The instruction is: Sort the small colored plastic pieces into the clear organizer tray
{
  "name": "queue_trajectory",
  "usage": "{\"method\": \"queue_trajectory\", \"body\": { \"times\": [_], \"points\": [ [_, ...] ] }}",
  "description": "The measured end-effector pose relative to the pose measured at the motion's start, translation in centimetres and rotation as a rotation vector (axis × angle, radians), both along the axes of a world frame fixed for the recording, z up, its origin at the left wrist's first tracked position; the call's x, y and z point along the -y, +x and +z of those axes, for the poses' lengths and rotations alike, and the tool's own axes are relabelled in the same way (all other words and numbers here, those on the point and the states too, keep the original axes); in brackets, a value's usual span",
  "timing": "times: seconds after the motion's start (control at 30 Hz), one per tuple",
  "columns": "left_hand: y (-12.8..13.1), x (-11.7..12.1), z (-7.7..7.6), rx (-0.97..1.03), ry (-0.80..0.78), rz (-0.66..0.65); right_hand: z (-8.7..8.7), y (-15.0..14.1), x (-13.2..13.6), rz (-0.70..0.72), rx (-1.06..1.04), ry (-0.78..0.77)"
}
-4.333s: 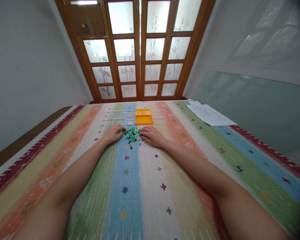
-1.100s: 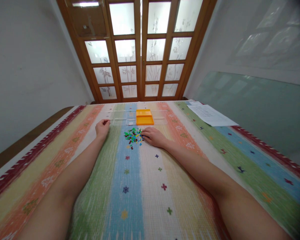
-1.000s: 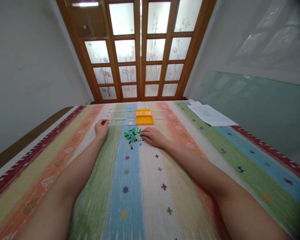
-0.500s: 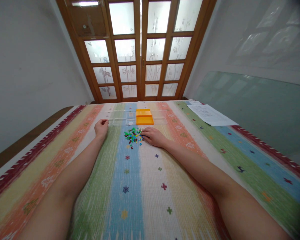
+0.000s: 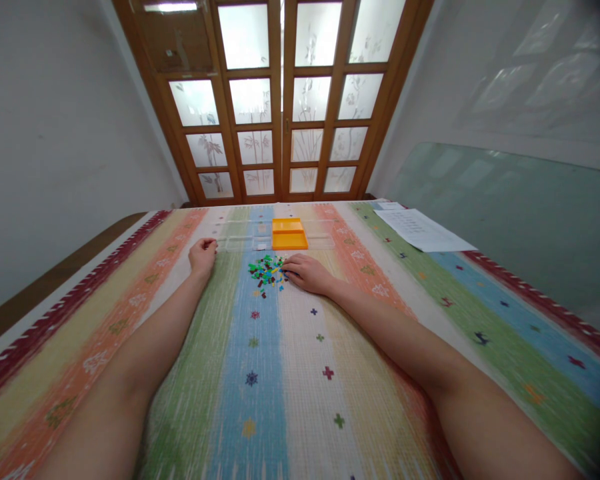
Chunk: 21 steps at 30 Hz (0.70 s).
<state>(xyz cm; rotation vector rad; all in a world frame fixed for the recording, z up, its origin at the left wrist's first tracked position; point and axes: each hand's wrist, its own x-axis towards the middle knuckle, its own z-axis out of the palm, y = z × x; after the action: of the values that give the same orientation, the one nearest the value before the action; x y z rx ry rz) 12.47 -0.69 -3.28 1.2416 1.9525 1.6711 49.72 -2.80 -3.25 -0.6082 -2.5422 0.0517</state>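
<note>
View: head camera, looking down on a table and across to a door.
Orange box (image 5: 289, 231): opaque, rectangular and shallow, with two sections, one behind the other; its bright inner floor shows.
Clear case, left (image 5: 237, 243): transparent, straight-edged, beside the orange box; the cloth shows through it, and a small white patch lies at its front edge near the orange box. Any finer contents are too faint to tell.
Clear case, right (image 5: 321, 241): likewise transparent, its outline faint.
Pieces (image 5: 265, 268): a loose heap of small bits on the cloth, in front of the orange box and between the hands; green, dark red, blue and yellow, mostly blocky.
Left hand (image 5: 202, 256): just beside the left end of the clear case, fingers curled in with the thumb near them; whether they grasp anything cannot be told.
Right hand (image 5: 305, 271): palm down, fingers bent at the heap's right edge; whether they grip a piece cannot be told.
Cloth (image 5: 305, 347): woven-looking, in coloured stripes with small printed motifs.
Paper (image 5: 423, 231): flat white sheets on the right, printed.
Door (image 5: 253, 74): brown frame, frosted panes with plant designs.
</note>
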Motion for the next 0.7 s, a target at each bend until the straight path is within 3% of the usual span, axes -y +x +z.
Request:
{"method": "queue_trajectory", "body": {
  "times": [0.23, 0.47, 0.57, 0.7],
  "points": [
    [-1.3, -1.5, -2.1, 0.022, 0.028, -0.086, 0.0, 0.0, 0.0, 0.008, -0.007, -0.003],
    [-1.3, -1.3, -2.0, -0.071, -0.031, -0.079, 0.1, 0.0, 0.1, 0.006, -0.002, 0.008],
    [-1.1, -0.8, -1.7, -0.172, -0.065, -0.065, 0.0, 0.0, 0.0, 0.006, -0.004, 0.005],
    [-0.9, -0.2, -1.4, -0.462, -0.153, -0.035, 0.0, 0.0, 0.0, 0.007, -0.012, 0.007]
  ]
}}
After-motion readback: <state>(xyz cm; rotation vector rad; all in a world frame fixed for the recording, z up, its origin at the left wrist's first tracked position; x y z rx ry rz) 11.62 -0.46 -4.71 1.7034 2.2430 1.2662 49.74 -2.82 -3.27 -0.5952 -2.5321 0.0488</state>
